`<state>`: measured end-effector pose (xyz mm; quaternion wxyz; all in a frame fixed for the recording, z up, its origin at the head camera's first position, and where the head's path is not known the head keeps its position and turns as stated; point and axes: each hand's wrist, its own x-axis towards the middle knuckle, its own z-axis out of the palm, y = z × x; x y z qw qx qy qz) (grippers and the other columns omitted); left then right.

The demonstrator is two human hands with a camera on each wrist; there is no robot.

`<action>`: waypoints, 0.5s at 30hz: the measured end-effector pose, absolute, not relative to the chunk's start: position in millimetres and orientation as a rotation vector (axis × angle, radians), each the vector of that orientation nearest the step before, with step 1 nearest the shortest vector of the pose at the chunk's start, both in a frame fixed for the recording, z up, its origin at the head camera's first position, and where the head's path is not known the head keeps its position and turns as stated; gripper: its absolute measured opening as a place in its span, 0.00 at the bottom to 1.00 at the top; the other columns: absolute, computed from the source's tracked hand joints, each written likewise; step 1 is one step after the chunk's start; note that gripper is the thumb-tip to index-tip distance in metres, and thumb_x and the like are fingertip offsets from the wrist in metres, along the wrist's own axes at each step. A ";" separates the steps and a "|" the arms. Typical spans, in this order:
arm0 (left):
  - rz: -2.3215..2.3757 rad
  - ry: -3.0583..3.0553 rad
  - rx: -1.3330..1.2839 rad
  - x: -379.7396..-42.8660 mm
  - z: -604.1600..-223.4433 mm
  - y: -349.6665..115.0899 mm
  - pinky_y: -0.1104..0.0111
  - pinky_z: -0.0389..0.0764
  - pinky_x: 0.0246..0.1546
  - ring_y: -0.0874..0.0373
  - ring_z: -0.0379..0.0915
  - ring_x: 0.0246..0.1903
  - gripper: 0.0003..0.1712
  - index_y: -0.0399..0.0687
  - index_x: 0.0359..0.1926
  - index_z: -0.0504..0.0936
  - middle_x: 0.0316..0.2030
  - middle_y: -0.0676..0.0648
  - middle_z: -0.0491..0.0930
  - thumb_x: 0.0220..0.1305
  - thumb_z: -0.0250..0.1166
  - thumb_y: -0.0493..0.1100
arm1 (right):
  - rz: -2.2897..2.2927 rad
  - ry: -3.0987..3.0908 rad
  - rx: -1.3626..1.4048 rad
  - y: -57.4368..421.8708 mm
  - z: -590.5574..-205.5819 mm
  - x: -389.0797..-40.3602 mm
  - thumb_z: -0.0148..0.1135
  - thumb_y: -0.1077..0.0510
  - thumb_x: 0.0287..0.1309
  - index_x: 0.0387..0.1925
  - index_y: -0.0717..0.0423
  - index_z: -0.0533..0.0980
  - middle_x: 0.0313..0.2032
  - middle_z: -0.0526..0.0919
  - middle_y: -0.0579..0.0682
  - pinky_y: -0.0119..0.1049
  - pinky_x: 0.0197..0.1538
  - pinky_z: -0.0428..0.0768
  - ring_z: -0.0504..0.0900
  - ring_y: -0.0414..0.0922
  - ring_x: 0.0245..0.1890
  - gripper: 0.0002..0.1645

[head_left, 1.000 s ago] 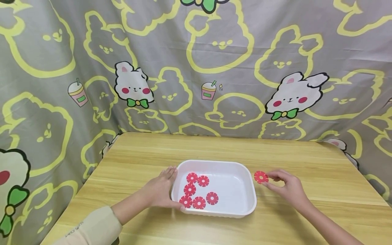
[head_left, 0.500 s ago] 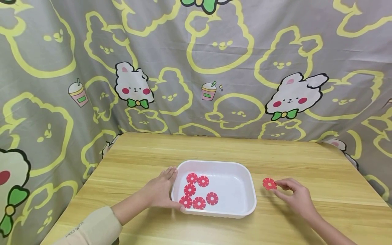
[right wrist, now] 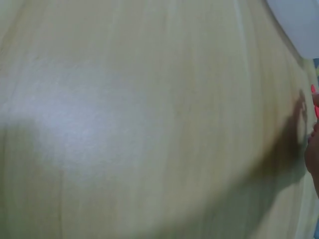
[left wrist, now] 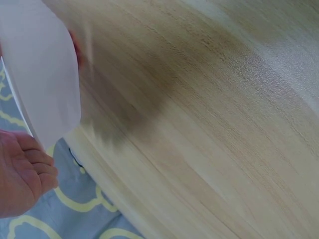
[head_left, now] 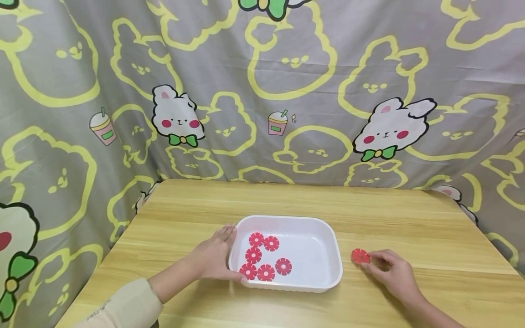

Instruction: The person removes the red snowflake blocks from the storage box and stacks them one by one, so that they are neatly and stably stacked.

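A white plastic tub (head_left: 305, 288) stands on the wooden table, with several red notched plastic discs (head_left: 266, 272) lying flat in its left half. My left hand (head_left: 215, 257) holds the tub's left end, its thumb at the near rim and its fingers along the far left side. In the left wrist view the fingers (left wrist: 37, 169) curl beside the pale tub wall (left wrist: 47, 74). To the right of the tub, my right hand (head_left: 395, 273) pinches another red notched disc (head_left: 360, 256) between thumb and fingertips, tilted and low over the table. The right wrist view shows only an edge of that hand (right wrist: 313, 154).
The wood-grain table (head_left: 197, 200) reaches back to a grey curtain (head_left: 229, 59) printed with yellow outlines and white rabbits. The curtain also hangs along the left and right sides. A shadow of the right arm falls on the tabletop (right wrist: 149, 99).
My right hand has moved right and toward me, lowering the red notched disc, which now lies at a flatter angle. The left hand and the tub have stayed in place.
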<state>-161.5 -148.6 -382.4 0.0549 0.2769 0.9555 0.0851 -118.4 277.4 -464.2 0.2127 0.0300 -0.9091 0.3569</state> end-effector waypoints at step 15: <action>0.285 2.909 0.857 -161.9 -385.8 -150.8 0.51 0.60 0.67 0.37 0.52 0.67 0.70 0.25 0.65 0.58 0.66 0.28 0.57 0.36 0.63 0.77 | 0.975 -2.501 0.067 276.1 -476.6 -117.3 0.75 0.66 0.34 0.28 0.58 0.82 0.23 0.77 0.43 0.16 0.24 0.69 0.68 0.25 0.24 0.12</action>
